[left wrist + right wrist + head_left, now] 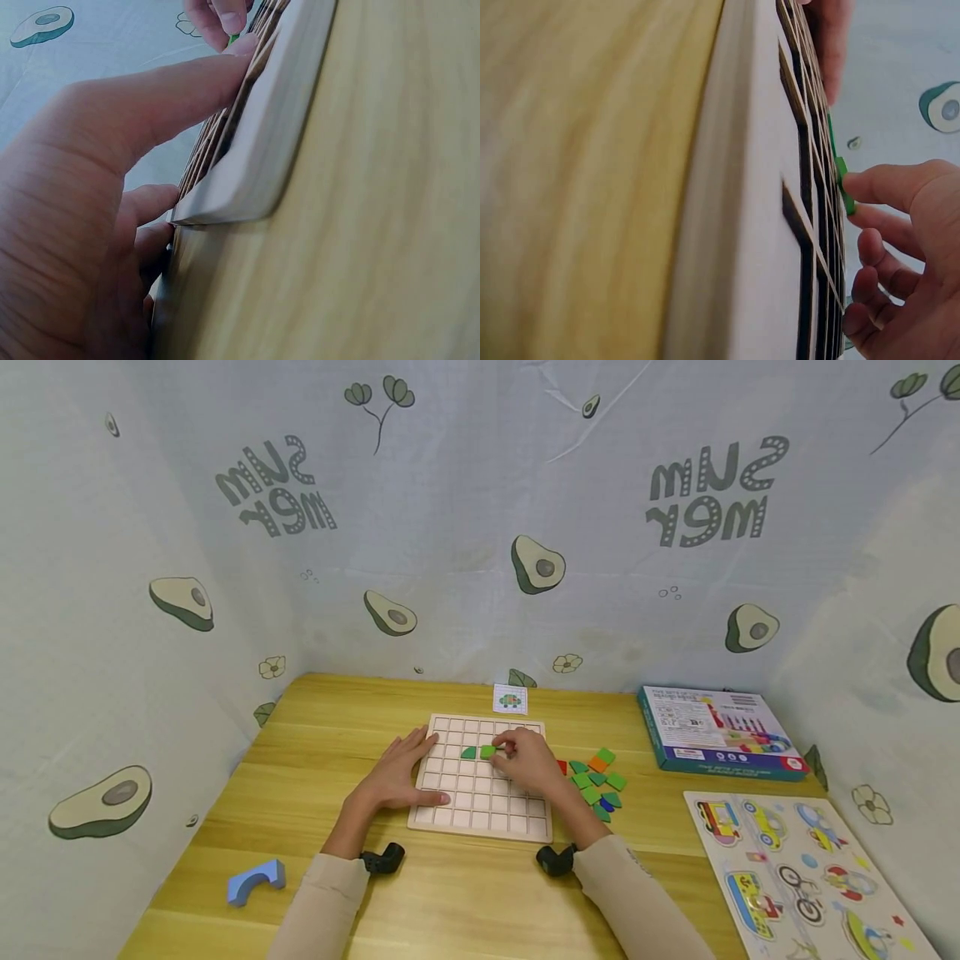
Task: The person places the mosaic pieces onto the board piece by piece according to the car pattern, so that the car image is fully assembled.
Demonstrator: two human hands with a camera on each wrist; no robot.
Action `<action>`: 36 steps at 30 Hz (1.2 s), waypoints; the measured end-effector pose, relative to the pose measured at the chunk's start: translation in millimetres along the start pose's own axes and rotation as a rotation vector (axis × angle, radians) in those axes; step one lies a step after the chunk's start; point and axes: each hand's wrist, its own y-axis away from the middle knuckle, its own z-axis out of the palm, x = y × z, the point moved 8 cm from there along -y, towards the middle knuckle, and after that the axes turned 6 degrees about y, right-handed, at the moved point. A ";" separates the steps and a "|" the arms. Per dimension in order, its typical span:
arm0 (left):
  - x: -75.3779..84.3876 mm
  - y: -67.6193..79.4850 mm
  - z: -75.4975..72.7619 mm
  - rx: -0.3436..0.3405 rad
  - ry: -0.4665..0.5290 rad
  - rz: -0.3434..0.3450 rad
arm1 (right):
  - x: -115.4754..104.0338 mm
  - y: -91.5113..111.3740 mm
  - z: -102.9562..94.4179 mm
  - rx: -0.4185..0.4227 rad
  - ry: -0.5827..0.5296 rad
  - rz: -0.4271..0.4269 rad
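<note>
Green tile (487,752), right hand (522,762) pinching it over the board (472,817), seems light, stiff, best edge-held; left hand (396,774) splayed at board's left.

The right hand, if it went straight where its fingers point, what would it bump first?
Likely the dark green curved piece, just past the green square the right hand pinches; heights are hard to judge.

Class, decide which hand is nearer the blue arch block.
Left. The left hand is at the left edge of the grid board, forward and right of the blue arch block; the right hand, pinching a green square, is farther off to the right.
</note>
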 end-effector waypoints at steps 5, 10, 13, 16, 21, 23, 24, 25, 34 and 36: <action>-1.1 -0.5 -0.1 0.000 -0.017 -0.011 | -2.6 -0.7 2.1 -0.019 -0.004 0.001; -1.8 -0.9 0.4 -0.009 -0.025 -0.021 | -1.5 -1.9 3.9 -0.023 0.012 0.015; -2.2 -1.3 0.6 -0.009 -0.017 -0.027 | -1.2 -2.3 3.8 -0.021 0.013 0.016; -2.4 -1.7 0.4 -0.006 -0.016 -0.026 | -1.2 -2.6 2.5 -0.017 0.008 0.014; -2.4 -2.1 0.3 -0.008 -0.022 -0.025 | 0.2 -1.1 -2.4 -0.002 -0.007 0.014; -1.9 -2.3 -0.1 -0.006 -0.022 -0.019 | 1.8 0.0 -5.7 0.009 -0.007 0.022; -1.6 -2.4 -0.3 -0.003 -0.023 -0.016 | 2.7 0.8 -7.8 0.016 -0.006 0.029; -1.3 -2.4 -0.5 -0.001 -0.022 -0.011 | 3.6 1.7 -10.0 0.024 -0.003 0.033; -1.7 -1.3 2.6 -0.016 -0.024 -0.033 | 15.4 15.3 -33.5 0.074 0.030 0.020; -0.9 -1.3 2.2 -0.011 -0.020 -0.030 | 20.8 18.1 -39.3 0.088 0.038 0.010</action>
